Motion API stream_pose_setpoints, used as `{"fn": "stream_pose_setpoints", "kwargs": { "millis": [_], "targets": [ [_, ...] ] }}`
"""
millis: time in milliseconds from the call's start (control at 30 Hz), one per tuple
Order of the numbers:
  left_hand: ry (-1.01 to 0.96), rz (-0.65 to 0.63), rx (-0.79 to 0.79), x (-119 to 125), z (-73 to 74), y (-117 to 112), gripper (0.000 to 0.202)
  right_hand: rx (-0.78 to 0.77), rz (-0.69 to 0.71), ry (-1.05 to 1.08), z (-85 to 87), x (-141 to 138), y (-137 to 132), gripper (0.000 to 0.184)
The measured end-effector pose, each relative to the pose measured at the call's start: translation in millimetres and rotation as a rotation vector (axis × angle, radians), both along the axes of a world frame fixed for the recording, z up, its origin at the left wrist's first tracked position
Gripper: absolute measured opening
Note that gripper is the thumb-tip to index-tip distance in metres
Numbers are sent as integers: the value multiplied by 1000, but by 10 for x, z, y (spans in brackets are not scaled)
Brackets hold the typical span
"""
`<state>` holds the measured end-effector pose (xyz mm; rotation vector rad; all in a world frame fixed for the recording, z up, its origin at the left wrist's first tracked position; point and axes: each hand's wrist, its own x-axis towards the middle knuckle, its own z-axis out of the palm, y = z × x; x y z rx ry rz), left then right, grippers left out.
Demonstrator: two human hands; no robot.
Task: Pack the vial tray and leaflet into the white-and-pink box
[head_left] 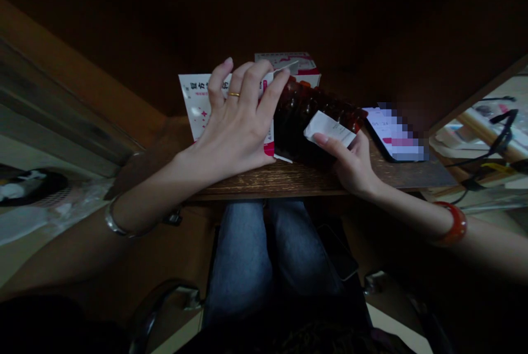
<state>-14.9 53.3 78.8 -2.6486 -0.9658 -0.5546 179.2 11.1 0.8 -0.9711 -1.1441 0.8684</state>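
Observation:
My left hand (237, 117) lies over a white and pink box (197, 102) on a small wooden table (289, 178), its fingers stretched and its fingertips touching the top of a tray of dark brown vials (305, 115). A gold ring is on one finger and a silver bangle on that wrist. My right hand (350, 162) pinches a folded white paper leaflet (330, 128) against the right side of the vial tray. A red bangle sits on the right wrist.
A second white and pink box (289, 61) stands behind the vials. A phone with a lit screen (394, 134) lies at the table's right. Cables (495, 139) run at far right, and my knees (264, 244) are under the table.

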Motion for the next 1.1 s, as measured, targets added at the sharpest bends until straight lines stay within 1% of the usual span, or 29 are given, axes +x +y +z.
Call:
{"fn": "stream_pose_setpoints", "kwargs": {
  "millis": [133,200,300,400,500,567,700,767,833,933,1000,1100],
  "targets": [
    [25,-69,-10,-12,46,-3,85,-4,0,29,-2,-6,-10,33],
    [34,-83,-35,-14,59,1,92,-7,12,31,10,-6,-23,32],
    [-55,-82,-126,-18,57,32,98,-15,29,9,19,-1,-31,30],
    [-132,-114,-209,-33,46,83,94,-60,59,-4,12,3,-25,31],
    [-97,-155,-205,-63,64,119,91,-109,118,29,1,4,-18,39],
    [-82,-181,-198,-86,97,124,86,-119,149,45,-4,5,-14,39],
    [-170,-221,-236,-116,167,101,70,-116,140,64,-14,21,-3,40],
    [-172,-202,-243,-118,178,82,72,-114,125,76,-25,39,6,41],
    [-114,-176,-223,-114,161,67,82,-107,122,72,-43,64,12,39],
    [-5,-176,-131,-106,87,61,99,-103,126,51,-71,105,23,37],
    [48,-186,-40,-104,27,73,105,-99,150,34,-84,135,40,35],
    [100,-192,80,-106,-43,102,107,-73,195,-4,-86,190,86,35]
  ]
}}
